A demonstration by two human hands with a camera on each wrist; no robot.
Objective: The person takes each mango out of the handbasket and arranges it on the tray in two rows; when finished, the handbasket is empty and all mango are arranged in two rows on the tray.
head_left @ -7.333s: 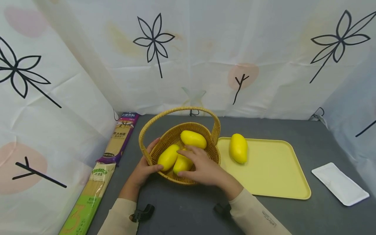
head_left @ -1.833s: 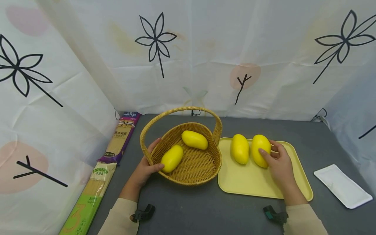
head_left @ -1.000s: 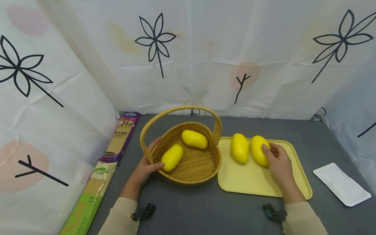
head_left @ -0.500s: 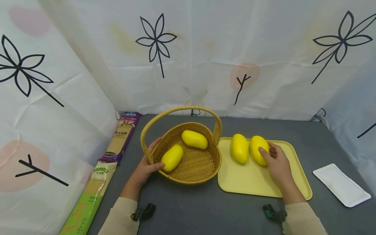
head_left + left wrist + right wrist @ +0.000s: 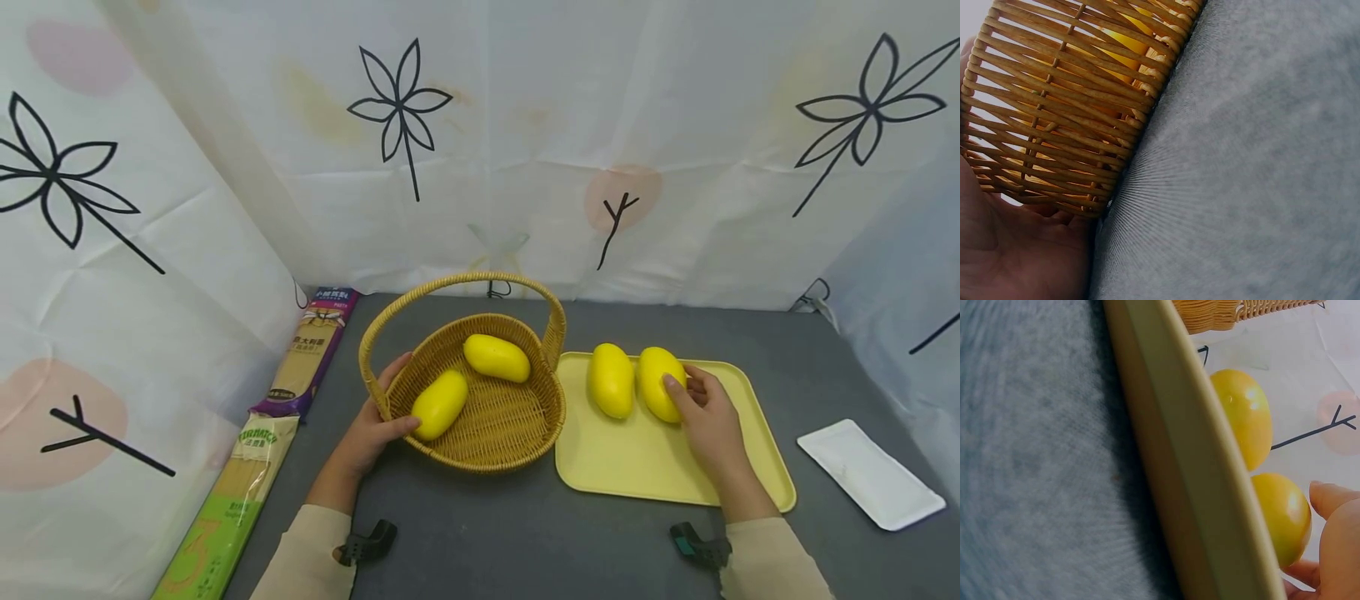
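My left hand (image 5: 372, 425) grips the left side of a wicker basket (image 5: 525, 433), thumb over the rim and fingers on the outer wall. Two yellow mangoes lie inside it, one mango (image 5: 440, 406) by the thumb and another mango (image 5: 497, 358) toward the back. In the left wrist view my palm (image 5: 1029, 256) sits against the woven side (image 5: 1054, 125). On the pale yellow tray (image 5: 637, 467), my right hand (image 5: 708, 417) holds a mango (image 5: 660, 385) from its right side, thumb on top. Close to its left lies another mango (image 5: 611, 381). The right wrist view shows the tray's edge (image 5: 1210, 462) covering part of both.
Along the left stand a purple pasta packet (image 5: 311, 350) and a green noodle packet (image 5: 232, 500). A white rectangular dish (image 5: 870, 475) lies right of the tray on the dark grey table (image 5: 480, 542). Printed white curtains (image 5: 525, 125) hang behind and at both sides.
Since the oldest frame, my right hand has moved one mango from the basket to the tray, beside the other. Lately that mango has shifted slightly left. My left hand has stayed on the basket.
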